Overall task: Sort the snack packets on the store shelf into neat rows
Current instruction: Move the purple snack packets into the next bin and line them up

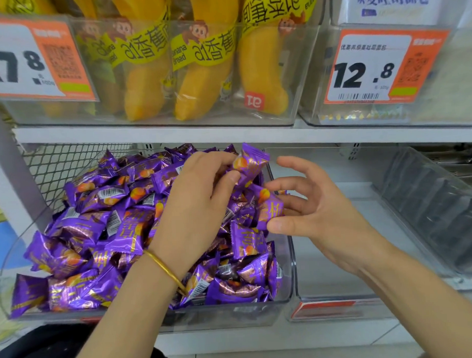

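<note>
A clear plastic bin (290, 260) on the lower shelf is heaped with several purple snack packets (91, 218) lying at all angles. My left hand (195, 201), with a gold bangle on the wrist, is above the heap and pinches one purple packet (251, 162) upright between thumb and fingers. My right hand (310, 203) reaches in from the right at the bin's right wall. Its thumb and fingers grip another purple packet (270, 207) by its side.
A second clear bin (337, 282) to the right holds nothing I can see. Farther right a bin (431, 212) holds dark packets. The shelf above carries clear bins of yellow banana bread (207, 72) and price tags (370, 67). Wire mesh (58, 166) backs the left side.
</note>
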Available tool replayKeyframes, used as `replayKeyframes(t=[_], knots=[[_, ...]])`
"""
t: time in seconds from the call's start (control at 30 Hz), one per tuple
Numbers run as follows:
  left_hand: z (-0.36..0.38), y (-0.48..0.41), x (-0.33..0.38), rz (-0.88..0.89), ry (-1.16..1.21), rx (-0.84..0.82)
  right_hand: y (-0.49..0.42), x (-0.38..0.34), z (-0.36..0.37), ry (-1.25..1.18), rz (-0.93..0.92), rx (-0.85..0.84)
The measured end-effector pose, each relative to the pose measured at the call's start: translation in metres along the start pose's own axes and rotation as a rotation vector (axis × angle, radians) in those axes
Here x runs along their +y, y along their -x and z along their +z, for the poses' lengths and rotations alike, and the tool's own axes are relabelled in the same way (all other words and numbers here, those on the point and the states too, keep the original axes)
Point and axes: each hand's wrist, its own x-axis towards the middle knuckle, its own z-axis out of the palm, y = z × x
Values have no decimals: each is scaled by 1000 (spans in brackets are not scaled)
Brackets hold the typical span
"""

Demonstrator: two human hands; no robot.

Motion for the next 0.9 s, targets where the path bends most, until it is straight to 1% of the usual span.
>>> replayKeyframes(t=[0.1, 0.23, 0.37, 0.43, 0.5, 0.6, 0.7, 0.8, 0.9], knots=[[-5, -2, -2, -15, 9, 44, 1, 2, -12, -78, -3, -34], [-6, -1, 2, -53, 116, 56, 4, 1, -16, -160, -9, -59], [-7, -1, 2, -56, 89, 91, 6, -4, -9, -144, -49, 32], [-9, -1, 3, -80, 102, 100, 7, -2, -10, -90, -111, 100], [-10, 0, 3, -111, 142, 92, 8, -3, -10, -41, -187, 126], [-11, 2, 7, -139, 228, 53, 11, -9, -5, 76, -281, 60], [-10, 2, 12, -169, 324, -16, 9, -12, 3, 195, -321, 24], [-11, 2, 16, -201, 398, -87, 5, -13, 5, 216, -322, 12], [-13, 3, 18, -251, 572, -171, 3, -19, 3, 221, -316, -23]])
